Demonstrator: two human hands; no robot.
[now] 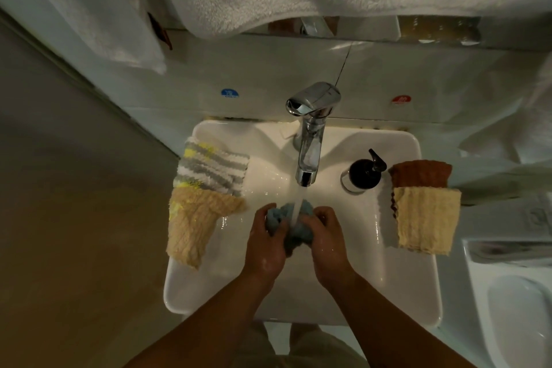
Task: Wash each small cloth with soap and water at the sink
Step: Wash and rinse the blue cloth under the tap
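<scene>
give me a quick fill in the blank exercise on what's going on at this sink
1. Both hands, left hand and right hand, squeeze a ____ cloth under the running water.
2. The water comes from a chrome ____.
3. On the right rim of the sink, a brown cloth lies partly under a ____ cloth.
4. The black soap dispenser stands between the faucet and the ____ cloth.

Missing words: blue; faucet; yellow; brown

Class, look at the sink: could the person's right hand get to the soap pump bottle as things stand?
Probably yes: the soap pump bottle stands unobstructed on the sink, but the right hand must first release the blue cloth.
</scene>
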